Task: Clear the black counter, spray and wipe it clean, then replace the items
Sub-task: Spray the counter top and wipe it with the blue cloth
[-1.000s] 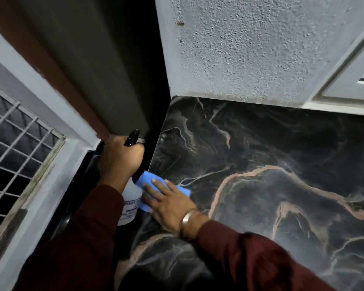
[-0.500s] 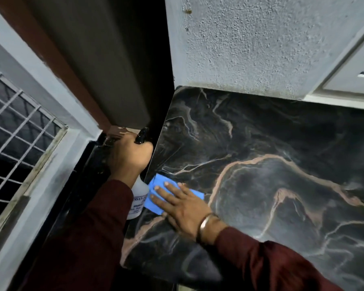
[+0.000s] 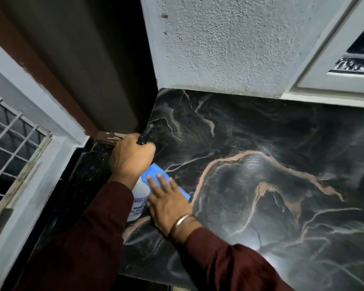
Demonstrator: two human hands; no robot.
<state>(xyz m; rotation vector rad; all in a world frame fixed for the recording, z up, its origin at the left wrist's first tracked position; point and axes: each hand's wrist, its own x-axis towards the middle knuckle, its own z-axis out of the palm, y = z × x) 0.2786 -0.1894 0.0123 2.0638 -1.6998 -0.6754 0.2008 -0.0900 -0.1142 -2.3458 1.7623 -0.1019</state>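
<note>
The black counter (image 3: 261, 185) is dark marble with pale and orange veins, wet and glossy in patches. My right hand (image 3: 168, 204) lies flat, fingers spread, pressing a blue cloth (image 3: 156, 177) onto the counter near its left edge. My left hand (image 3: 130, 158) grips the black trigger head of a white spray bottle (image 3: 140, 200), held upright just left of the cloth. The bottle's label is partly hidden by my left sleeve.
A rough grey wall (image 3: 229, 49) rises behind the counter, with a white window frame (image 3: 324, 80) at the right. A dark door panel (image 3: 82, 59) stands at the left corner. A barred window (image 3: 11, 148) lies far left, above a dark speckled ledge (image 3: 82, 177).
My right hand and the blue cloth have stayed near the counter's left edge, shifting slightly. The camera has tilted down and moved closer, showing more of the counter's near edge.
</note>
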